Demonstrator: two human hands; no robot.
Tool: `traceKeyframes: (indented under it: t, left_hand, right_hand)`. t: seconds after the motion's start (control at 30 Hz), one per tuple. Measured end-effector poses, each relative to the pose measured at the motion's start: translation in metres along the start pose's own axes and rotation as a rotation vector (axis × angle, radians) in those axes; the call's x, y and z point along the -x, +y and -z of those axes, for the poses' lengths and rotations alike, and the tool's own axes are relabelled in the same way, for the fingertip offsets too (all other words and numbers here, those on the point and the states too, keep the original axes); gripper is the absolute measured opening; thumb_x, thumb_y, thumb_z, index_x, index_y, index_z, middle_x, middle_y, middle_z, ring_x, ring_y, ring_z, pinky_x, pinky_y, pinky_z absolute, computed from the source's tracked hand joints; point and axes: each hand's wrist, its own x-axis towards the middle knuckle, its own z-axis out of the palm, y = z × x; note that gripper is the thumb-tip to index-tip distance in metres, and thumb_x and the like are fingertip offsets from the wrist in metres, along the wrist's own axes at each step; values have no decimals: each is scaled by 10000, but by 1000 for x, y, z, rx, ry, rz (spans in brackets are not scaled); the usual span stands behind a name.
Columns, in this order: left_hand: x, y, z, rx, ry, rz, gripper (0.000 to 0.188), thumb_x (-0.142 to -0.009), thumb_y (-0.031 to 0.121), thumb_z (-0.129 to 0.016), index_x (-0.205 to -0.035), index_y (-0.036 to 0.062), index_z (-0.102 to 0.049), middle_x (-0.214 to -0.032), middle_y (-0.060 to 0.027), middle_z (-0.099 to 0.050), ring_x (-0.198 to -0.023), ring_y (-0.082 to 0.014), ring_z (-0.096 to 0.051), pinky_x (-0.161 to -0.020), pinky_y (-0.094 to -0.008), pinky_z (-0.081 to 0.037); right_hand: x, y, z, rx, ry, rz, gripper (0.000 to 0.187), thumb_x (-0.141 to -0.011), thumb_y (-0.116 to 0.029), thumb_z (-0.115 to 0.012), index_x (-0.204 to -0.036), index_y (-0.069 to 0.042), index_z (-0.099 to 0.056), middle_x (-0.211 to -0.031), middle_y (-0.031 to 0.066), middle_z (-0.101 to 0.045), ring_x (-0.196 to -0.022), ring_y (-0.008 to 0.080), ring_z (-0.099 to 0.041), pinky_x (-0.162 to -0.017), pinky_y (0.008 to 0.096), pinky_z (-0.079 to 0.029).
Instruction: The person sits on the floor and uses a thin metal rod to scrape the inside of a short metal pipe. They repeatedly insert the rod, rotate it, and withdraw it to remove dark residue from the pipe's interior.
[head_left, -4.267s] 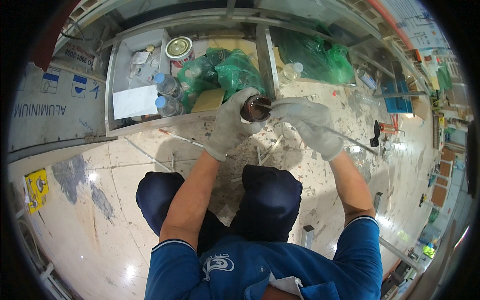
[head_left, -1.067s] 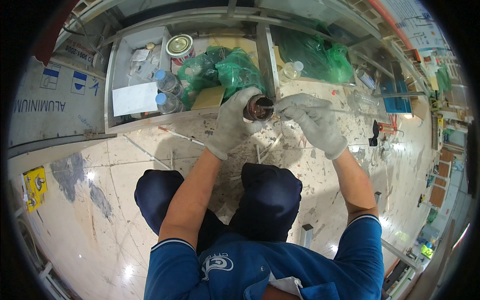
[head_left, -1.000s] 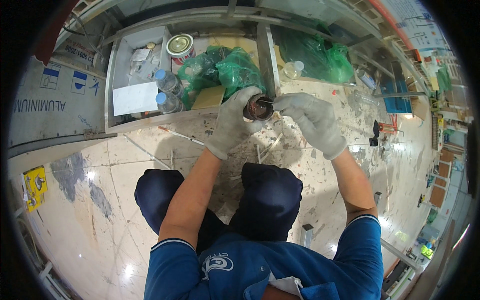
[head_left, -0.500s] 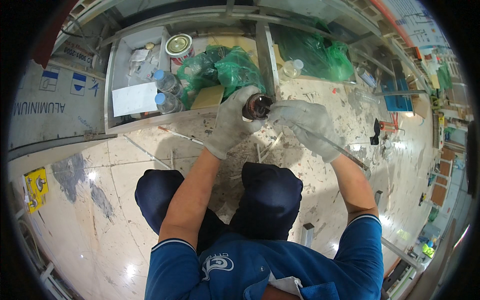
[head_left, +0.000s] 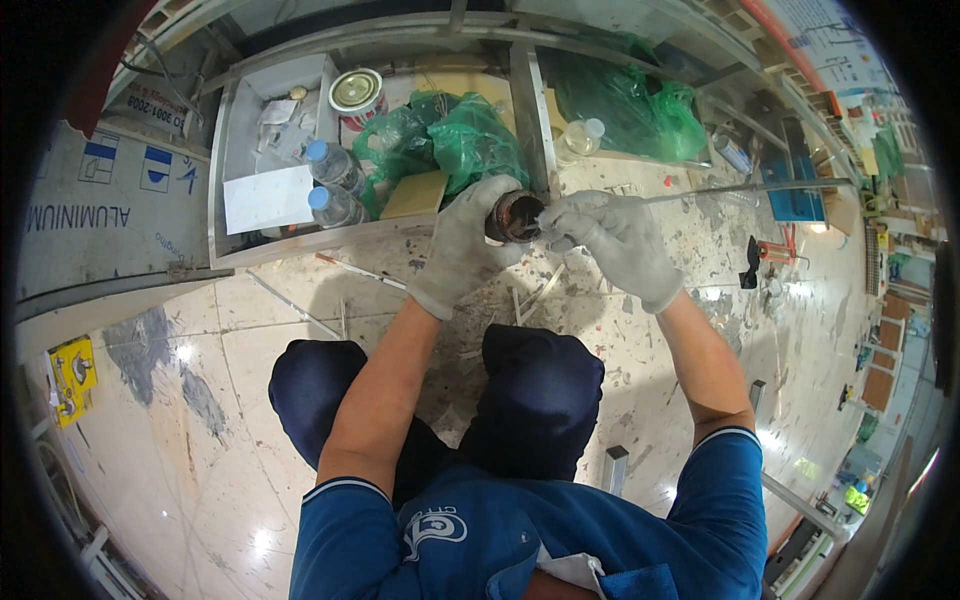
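My left hand, in a pale work glove, is wrapped round a small round pot above the floor, its mouth facing me. The pot's rim and inside are coated dark brown. My gloved right hand is closed, fingertips pinched close to the pot's mouth. From it a long thin metal strip reaches out to the right. Whether the strip's inner end touches the inside of the pot is hard to make out.
Ahead stands an open shelf frame with water bottles, a lidded tin and green plastic bags. Thin strips lie on the stained floor. A blue box and red tool are at right.
The metal strip has swung from lying along my right forearm to pointing out to the right. My right hand has turned with it. The left hand and the pot stay nearly still.
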Motion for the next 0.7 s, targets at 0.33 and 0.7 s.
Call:
traceKeyframes:
  t: [0.33, 0.7]
  left_hand:
    - [-1, 2, 2, -25, 3, 89, 617, -701, 136, -897, -1246, 70, -614, -1121, -129, -699, -1023, -294, -705, -901, -367, -561]
    - [-3, 5, 6, -7, -34, 149, 648, -678, 129, -896, -1252, 49, -607, -1134, -143, -697, -1030, -296, -706, -896, -377, -566]
  right_hand:
    - [-5, 4, 0, 103, 70, -3, 264, -1060, -149, -604, -1083, 75, -741, -1036, 115, -736, -854, 170, -731, -746, 288, -604]
    - [-7, -6, 1, 652, 83, 633, 217, -867, -34, -692, -1063, -89, -767, -1081, 97, -740, -943, 287, -728, -796, 380, -609]
